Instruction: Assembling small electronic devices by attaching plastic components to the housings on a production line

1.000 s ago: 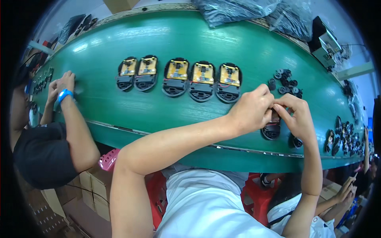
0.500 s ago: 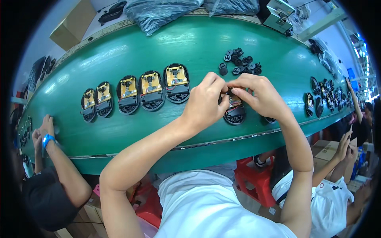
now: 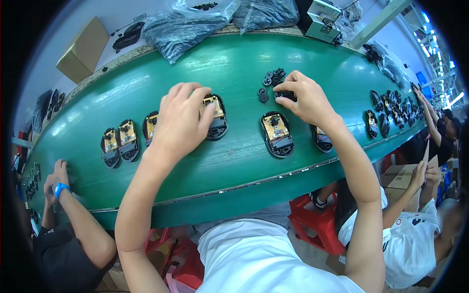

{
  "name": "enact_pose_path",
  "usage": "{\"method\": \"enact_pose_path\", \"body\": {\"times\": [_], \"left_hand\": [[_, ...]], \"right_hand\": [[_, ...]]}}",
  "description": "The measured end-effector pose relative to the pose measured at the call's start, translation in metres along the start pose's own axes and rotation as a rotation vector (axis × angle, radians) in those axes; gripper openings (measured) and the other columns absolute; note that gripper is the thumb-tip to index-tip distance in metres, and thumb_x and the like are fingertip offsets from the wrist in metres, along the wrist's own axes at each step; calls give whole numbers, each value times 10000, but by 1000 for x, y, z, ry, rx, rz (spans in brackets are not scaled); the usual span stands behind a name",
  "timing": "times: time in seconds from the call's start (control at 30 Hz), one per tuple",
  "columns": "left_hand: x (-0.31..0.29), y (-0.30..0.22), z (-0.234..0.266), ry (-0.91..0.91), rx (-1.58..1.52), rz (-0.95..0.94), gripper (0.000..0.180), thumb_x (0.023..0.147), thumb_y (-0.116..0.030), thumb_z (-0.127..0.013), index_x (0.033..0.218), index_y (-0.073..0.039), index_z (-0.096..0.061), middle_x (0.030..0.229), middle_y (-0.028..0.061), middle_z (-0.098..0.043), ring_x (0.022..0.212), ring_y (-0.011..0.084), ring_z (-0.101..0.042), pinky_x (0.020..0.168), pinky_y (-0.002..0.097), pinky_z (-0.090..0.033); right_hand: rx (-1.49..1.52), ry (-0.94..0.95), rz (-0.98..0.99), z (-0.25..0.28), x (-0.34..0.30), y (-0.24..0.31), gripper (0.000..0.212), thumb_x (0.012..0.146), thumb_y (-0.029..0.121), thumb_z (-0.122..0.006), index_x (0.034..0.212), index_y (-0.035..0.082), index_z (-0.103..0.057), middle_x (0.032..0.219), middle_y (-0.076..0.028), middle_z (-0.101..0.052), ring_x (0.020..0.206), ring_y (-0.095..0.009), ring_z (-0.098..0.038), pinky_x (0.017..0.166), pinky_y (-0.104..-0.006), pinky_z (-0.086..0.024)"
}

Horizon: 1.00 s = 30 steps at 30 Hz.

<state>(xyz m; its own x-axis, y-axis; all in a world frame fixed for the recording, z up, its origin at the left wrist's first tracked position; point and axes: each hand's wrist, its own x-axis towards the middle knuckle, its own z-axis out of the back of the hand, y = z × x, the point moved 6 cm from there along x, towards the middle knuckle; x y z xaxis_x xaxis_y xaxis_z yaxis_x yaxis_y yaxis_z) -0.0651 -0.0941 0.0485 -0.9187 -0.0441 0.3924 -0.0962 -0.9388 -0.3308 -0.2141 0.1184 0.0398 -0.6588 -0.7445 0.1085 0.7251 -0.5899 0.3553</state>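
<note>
My left hand is over the row of opened computer mice, its thumb and fingertips apart at the left side of the rightmost opened mouse. It hides most of the mouse beside that one. My right hand is at the pile of black scroll wheels, thumb and index finger closed around a scroll wheel. Between my hands lies another opened mouse, with a black part at the top of its tan circuit board. One more opened mouse sits partly under my right wrist.
More opened mice lie to the left. A cluster of mouse parts is at the far right. Plastic bags, a cardboard box and a grey machine line the back. Co-workers' arms are at both sides.
Both hands have left the mouse between them. My left hand moved left to the row; my right hand moved up to the scroll wheels. The whole view shifted slightly.
</note>
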Motion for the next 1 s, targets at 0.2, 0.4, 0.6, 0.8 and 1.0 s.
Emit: {"method": "enact_pose_path", "body": {"times": [0.2,0.4,0.6,0.8,1.0], "left_hand": [[-10,29,-19,-16,25,-58,281,953,-168,-623,1184,-14,-670,1207,146,-648,1237,349,-555,1061,458,-416],[-2,-3,-22,-61,-44,-153,233,877,-115,-699,1089,-21,-688,1118,130,-670,1172,355,-588,1003,453,-450],[-1,1,-25,35,-156,-36,230,761,-50,-753,962,-1,-653,1011,171,-680,1056,387,-625,961,468,-449],[6,-5,-44,30,-192,-29,234,787,-69,-765,982,-4,-654,1067,170,-688,1070,361,-627,958,443,-448],[5,-6,-41,10,-254,57,197,799,-57,-767,958,-30,-654,1042,107,-708,1004,320,-638,930,414,-451]], "right_hand": [[24,-51,90,2,9,9,230,837,202,-796,1005,53,-746,948,-111,-679,889,-299,-674,817,-409,-543],[351,-159,92,22,6,40,307,812,237,-757,1041,35,-731,960,-152,-730,885,-276,-711,787,-367,-566],[431,-178,364,-24,28,86,184,805,206,-716,912,57,-730,937,-168,-724,902,-368,-687,813,-462,-547],[410,-195,336,-40,23,79,174,778,109,-743,912,14,-686,928,-176,-720,886,-385,-695,804,-462,-560],[338,-169,333,-48,21,78,173,760,102,-758,892,19,-681,903,-168,-714,900,-380,-687,801,-468,-551]]}}
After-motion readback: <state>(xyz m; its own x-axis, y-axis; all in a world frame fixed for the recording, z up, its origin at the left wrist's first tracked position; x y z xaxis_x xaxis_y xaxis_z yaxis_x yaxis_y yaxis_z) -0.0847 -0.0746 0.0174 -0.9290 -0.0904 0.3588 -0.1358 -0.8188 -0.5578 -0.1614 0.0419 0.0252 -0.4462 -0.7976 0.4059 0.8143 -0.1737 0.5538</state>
